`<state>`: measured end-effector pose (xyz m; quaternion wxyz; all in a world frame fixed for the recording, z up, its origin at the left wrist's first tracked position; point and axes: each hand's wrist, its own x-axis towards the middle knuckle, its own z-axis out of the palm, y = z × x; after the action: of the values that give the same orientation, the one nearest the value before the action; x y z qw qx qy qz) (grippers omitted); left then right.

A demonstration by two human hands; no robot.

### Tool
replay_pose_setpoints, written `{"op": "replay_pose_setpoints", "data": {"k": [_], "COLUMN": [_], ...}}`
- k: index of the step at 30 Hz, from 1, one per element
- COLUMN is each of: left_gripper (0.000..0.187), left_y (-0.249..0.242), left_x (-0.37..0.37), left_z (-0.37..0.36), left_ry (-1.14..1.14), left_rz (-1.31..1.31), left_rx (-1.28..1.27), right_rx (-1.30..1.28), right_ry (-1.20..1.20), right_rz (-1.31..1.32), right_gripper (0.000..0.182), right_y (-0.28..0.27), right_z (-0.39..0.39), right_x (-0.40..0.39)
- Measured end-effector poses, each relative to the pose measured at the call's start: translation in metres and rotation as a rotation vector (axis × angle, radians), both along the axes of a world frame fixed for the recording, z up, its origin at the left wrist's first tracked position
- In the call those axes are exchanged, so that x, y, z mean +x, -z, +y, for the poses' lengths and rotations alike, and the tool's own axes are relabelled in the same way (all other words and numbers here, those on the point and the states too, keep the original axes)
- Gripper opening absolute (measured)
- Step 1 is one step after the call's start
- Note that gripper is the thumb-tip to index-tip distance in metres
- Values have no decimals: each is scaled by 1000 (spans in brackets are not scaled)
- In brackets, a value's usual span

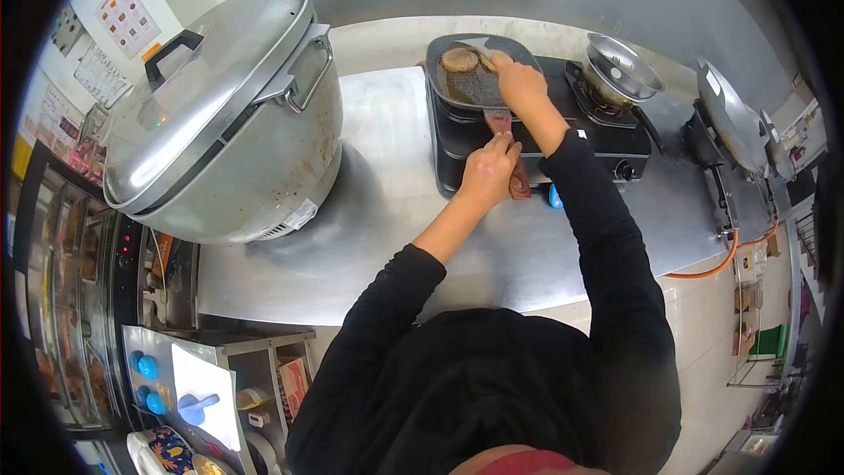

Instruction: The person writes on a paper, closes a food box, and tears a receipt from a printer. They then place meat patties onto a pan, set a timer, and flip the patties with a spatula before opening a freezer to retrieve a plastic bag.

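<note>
A dark square grill pan (470,86) sits on the left burner of a black two-burner stove (563,127). Two round browned patties lie at the pan's far end; one patty (459,59) is in plain view. My left hand (488,167) grips the pan's brown handle (519,183) at the stove's front. My right hand (520,84) is over the pan's right side beside the second patty, fingers closed on what looks like a metal spatula (473,44) whose pale blade points left. Both my sleeves are black.
A very large lidded steel pot (229,123) fills the left of the steel counter (387,211). A small steel pot (621,67) sits on the right burner. A wok (734,119) stands farther right, with an orange gas hose (708,271) below. Shelves and a display cabinet are at the lower left.
</note>
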<state>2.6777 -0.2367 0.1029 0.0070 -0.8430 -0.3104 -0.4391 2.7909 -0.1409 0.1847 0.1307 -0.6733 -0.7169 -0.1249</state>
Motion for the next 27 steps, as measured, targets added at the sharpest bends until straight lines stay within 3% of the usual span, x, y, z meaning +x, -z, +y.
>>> {"op": "replay_pose_setpoints", "data": {"k": [1,4,8,9,12,19,27], "left_gripper": [38,39,39,39,40,44,50], "left_y": [1,3,-5,-6,-3,-2,23], "left_x": [1,-1,-2,-3,-3,-2,-2], "left_z": [1,2,-3,-4,-2,-4,-10], "left_ry": [-1,8,24,16,9,25,-40], "left_rz": [-2,-1,-8,-9,-22,20,42], "left_rx": [2,-26,-38,-16,-1,-78,-32], "right_rx": [28,-230,-116,9,-158,-144,25], "right_ry": [-18,94,56,3,49,-11,44], "right_rz": [9,0,-13,25,-79,-53,445], "right_gripper": [29,29,28,28,29,50,55], "right_y": [1,9,-4,-7,3,8,-2], "right_z": [0,-6,1,-1,-1,-3,-87], "right_x": [-4,-16,-2,3,1,23,47]}}
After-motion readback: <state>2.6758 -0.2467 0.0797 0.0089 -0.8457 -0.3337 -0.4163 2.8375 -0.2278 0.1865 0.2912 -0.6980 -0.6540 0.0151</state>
